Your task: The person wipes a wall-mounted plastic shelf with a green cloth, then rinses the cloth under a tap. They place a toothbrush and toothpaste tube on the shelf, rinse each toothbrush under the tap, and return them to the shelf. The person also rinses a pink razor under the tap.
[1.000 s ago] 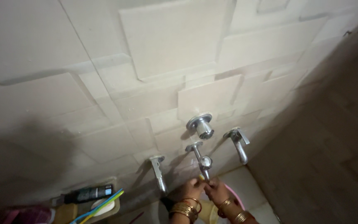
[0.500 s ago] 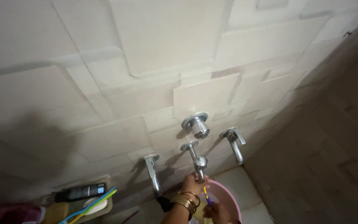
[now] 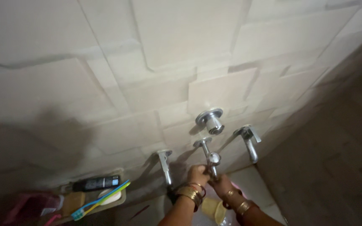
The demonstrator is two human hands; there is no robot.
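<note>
My left hand (image 3: pixel 197 175), with gold bangles on the wrist, is closed around the lower end of the middle chrome tap (image 3: pixel 213 158) on the tiled wall. My right hand (image 3: pixel 223 184), also bangled, reaches up to the same tap's spout from below and touches it; its fingers are hidden behind the spout and my left hand. A pale yellow container (image 3: pixel 214 209) sits just beneath both wrists.
A round chrome knob (image 3: pixel 210 120) is above the middle tap, a lever tap (image 3: pixel 250 140) to its right and another tap (image 3: pixel 164 164) to its left. A wall shelf (image 3: pixel 118 199) at lower left holds a dark bottle (image 3: pixel 96 183), soap and toothbrushes (image 3: pixel 101 200).
My right hand rose from the pink bucket up to the tap spout, and the thin stick it held is no longer seen. The view shifted slightly right and down.
</note>
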